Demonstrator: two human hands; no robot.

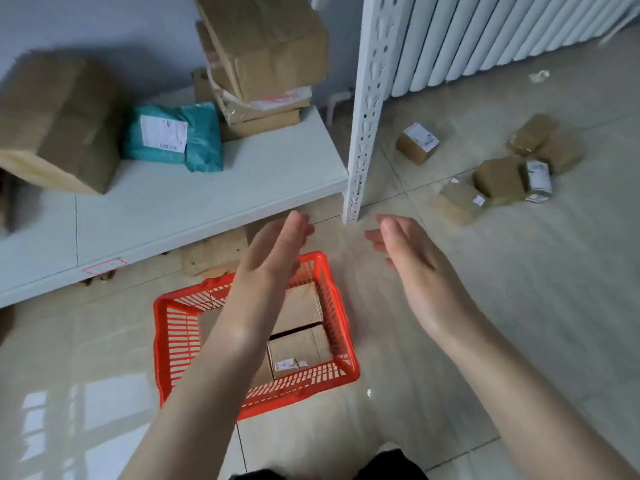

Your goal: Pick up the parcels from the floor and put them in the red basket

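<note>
Partway: brown cardboard parcels [301, 344] already in red slatted plastic basket [298, 393], beneath left hand [273, 258] fingers. Left and right hand [412, 268] straight-fingered, empty. Several taped brown boxes [498, 178] left on floor [519, 306], beyond right fingertips.

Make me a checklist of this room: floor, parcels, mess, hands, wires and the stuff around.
Surface: pale, glossy tiled floor.
Job's things: red basket on the floor, two boxed parcels visible inside; lone parcel right of the shelf post; cluster of parcels farther right on the floor.
Clutter: paper scrap near the radiator; flat cardboard under the shelf.
Grips: left hand over the basket, right hand beside it, both open and empty.
Cables: nothing seen.
Surroundings: shelf holds brown boxes and a teal bag.
</note>
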